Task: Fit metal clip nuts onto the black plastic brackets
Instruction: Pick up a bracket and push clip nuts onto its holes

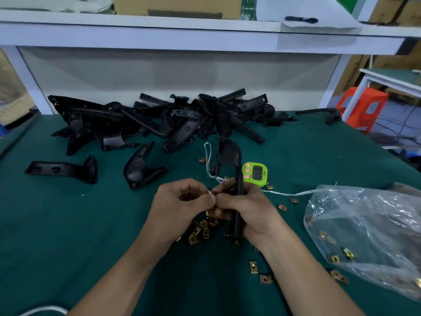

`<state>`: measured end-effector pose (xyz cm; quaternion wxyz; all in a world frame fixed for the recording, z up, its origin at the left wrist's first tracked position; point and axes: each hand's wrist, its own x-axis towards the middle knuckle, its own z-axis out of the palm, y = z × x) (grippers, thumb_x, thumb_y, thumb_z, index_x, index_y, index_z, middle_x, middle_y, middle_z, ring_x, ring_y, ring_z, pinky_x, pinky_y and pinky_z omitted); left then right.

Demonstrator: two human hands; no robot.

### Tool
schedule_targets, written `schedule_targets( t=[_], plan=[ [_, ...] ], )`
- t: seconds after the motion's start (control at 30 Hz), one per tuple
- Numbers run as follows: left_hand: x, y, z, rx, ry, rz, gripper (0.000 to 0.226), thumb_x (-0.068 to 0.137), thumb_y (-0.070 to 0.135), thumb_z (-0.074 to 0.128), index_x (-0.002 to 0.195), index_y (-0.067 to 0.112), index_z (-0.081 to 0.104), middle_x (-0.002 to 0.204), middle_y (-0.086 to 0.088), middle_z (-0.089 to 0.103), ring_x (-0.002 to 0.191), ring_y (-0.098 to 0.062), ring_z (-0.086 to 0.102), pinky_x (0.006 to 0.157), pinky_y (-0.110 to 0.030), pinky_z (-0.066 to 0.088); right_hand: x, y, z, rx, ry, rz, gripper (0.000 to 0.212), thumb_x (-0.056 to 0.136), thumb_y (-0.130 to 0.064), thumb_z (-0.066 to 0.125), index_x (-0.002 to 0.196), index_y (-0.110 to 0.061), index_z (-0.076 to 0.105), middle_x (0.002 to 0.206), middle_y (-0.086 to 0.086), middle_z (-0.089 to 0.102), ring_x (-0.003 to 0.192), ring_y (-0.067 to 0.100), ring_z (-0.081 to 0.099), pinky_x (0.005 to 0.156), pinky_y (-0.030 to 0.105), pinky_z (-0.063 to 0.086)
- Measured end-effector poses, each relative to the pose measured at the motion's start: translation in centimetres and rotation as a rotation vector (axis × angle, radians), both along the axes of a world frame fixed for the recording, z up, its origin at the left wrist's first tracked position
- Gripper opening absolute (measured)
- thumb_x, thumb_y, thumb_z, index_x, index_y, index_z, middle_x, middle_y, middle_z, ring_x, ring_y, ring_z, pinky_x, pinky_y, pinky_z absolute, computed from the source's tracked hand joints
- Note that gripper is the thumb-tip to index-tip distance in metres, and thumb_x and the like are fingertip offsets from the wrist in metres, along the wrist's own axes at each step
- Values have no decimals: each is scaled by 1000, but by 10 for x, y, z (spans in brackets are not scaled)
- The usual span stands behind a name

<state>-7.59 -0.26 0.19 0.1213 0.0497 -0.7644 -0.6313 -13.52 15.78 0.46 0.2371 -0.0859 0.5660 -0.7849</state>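
A: status?
B: left hand [182,201] fingers [206,198] pinch one clip nut [211,192]. right hand [250,213] is clamped round the bracket [230,153], held upright over the bench [68,224]. nut is just beside the bracket.
A: ok. square the nut's open end to the edge and push straight until seated. don't cock it.

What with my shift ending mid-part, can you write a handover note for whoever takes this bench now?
Right hand grips a long black plastic bracket upright.
Left hand pinches a small brass-coloured metal clip nut beside it.
Loose clip nuts lie under the hands; more in the clear plastic bag, right.
Done: cannot tell how many.
Left: seat this nut, then work the pile of black brackets at the back.
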Motion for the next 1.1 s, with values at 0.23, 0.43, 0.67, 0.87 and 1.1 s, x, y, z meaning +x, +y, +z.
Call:
schedule_targets(
  t=[0.23, 0.43, 0.67, 0.87, 1.1],
  plan=[
    [-1, -1, 2, 106, -30, -54, 15, 82, 7, 81, 78, 20, 77, 78, -4, 75, 75, -13, 68, 71, -20, 54, -1, 2, 2, 45, 5, 22, 18, 81, 15, 68, 80, -3, 69, 68, 12, 66, 50, 22, 60, 57, 31, 57],
    [-1, -2, 3, 169, 8, -48, 18, 81, 1, 78, 77, 18, 78, 75, -5, 74, 71, -11, 68, 66, -17, 52, 0, 0, 3, 14, -18, 44, 11, 80, 6, 72, 85, 0, 65, 67, 12, 66, 50, 21, 61, 58, 34, 59],
    [0, -3, 8, 418, -34, -141, 9, 72, 15, 81, 79, 11, 77, 77, -12, 72, 75, -20, 69, 69, -22, 55, 3, -2, 2, -49, 97, 47, 14, 80, -3, 75, 70, -13, 75, 65, 14, 67, 49, 20, 61, 58, 33, 56],
    [4, -5, 13, 512, -65, -291, 14, 76, 21, 79, 74, 9, 75, 75, -15, 70, 71, -27, 67, 73, -27, 57, 6, -1, 5, -85, 156, 91, 11, 78, -12, 76, 68, -15, 72, 59, 13, 64, 44, 20, 58, 56, 32, 52],
    [3, -5, 12, 523, -102, -283, 15, 71, 21, 81, 77, 8, 76, 78, -17, 71, 74, -27, 65, 76, -26, 56, 6, 2, 7, -96, 135, 121, 8, 76, -11, 73, 69, -11, 70, 57, 12, 62, 44, 20, 57, 53, 29, 50]
  ],
)
